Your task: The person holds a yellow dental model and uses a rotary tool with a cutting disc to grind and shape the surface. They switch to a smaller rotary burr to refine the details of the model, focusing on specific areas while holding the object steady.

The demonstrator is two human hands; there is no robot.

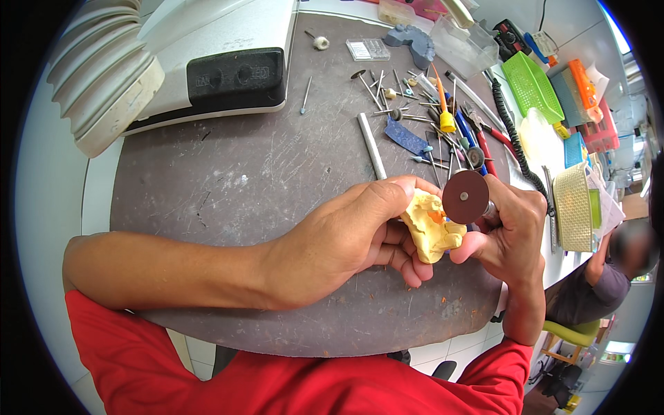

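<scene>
A yellow plaster dental cast (427,242) rests in my left hand (346,228), gripped between thumb and fingers. A bright orange patch (437,217) shows among its teeth. My right hand (515,232) is closed around a rotary handpiece, mostly hidden by the fingers. The handpiece carries a round dark brown disc (456,205), which overlaps the upper right of the cast in view; I cannot tell if they touch. My right thumb lies close against the cast's right edge. Both hands are above the front part of the scratched grey-brown work surface (277,166).
Beyond my hands lie a white rod (371,145), a blue abrasive sheet (405,137), red-handled pliers (486,142) and several burs. Further off sit a grey dental cast (415,45), a green basket (531,86) and a ribbed hose (104,62). A person (602,283) sits at the right.
</scene>
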